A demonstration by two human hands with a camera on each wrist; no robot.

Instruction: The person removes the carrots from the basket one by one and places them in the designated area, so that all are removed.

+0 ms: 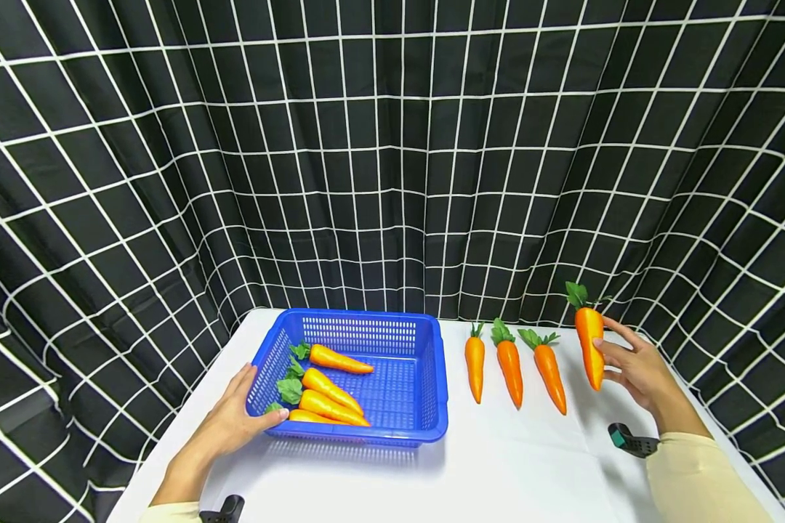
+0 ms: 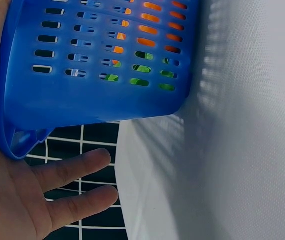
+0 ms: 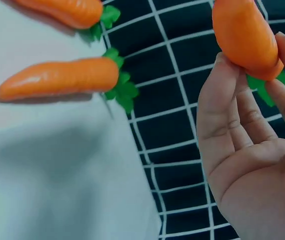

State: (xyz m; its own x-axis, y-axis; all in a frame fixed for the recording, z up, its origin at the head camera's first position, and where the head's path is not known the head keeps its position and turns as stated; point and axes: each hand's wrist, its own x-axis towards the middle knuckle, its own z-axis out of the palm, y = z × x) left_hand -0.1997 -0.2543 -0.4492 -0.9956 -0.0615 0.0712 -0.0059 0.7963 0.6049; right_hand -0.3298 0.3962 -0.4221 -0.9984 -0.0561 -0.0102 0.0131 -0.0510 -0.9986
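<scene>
Carrot [image 1: 589,347], orange with a green leaf tuft, is what we hold upright in our right hand [image 1: 634,370] in the head view, thumb and fingertips pinching its body, lifted above the white table [image 1: 497,465] at the right end of a row. Beside it to the left, three more carrots [image 1: 510,367] lie on the table, well apart from the hand, tips toward us. Our left hand [image 1: 235,418] rests with straight fingers against the near left wall of the blue basket [image 1: 425,392], which contains four carrots [image 1: 330,396] lying on their sides. We read no labels or writing anywhere. From the left wrist view, the basket [image 2: 97,95] shows its slotted blue wall with orange and green glimpsed through the holes; our left hand [image 2: 17,200] touches it at the rim, fingers [image 2: 77,167] extended and relaxed. From the right wrist view, the carrot [image 3: 245,37] sits pinched between thumb and fingers of our right hand [image 3: 252,165], its surface smooth and glossy, with green leaves below the fingers; two of the row's carrots [image 3: 57,80] lie on the table at left.
</scene>
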